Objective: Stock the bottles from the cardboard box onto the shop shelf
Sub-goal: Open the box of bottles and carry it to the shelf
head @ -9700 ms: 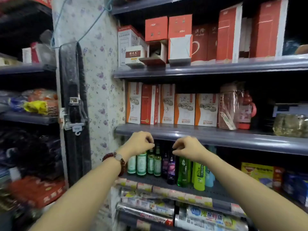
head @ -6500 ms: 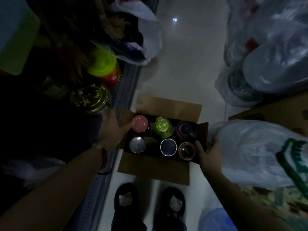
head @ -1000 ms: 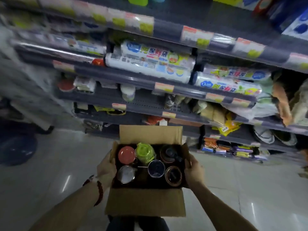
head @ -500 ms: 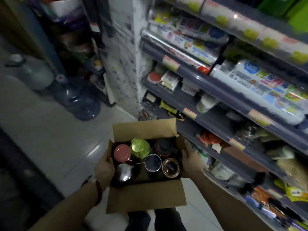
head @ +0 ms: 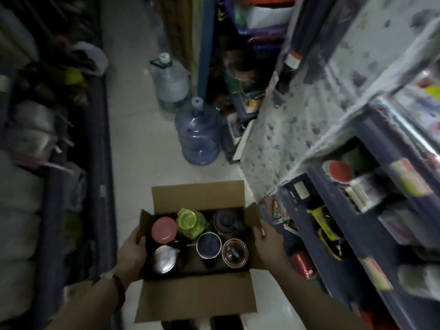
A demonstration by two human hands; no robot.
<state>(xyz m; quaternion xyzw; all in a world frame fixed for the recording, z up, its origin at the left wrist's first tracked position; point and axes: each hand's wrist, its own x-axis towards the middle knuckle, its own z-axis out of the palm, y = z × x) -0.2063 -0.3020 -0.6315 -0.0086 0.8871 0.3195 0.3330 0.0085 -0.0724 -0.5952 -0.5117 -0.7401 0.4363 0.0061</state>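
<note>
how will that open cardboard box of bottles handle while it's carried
The cardboard box is probably heavy: six bottles fill it. Its open flaps likely add no stiffness, so the left hand and right hand gripping opposite walls may bow them. The lime bottle stands tallest and could tip.

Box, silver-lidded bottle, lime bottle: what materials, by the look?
Cardboard box: plain brown corrugated board, matte, with creased flaps. Silver-lidded bottle: likely brushed steel, given its dull grey sheen and soft highlight. Lime bottle: probably translucent plastic, since light glows through its green cap.
</note>
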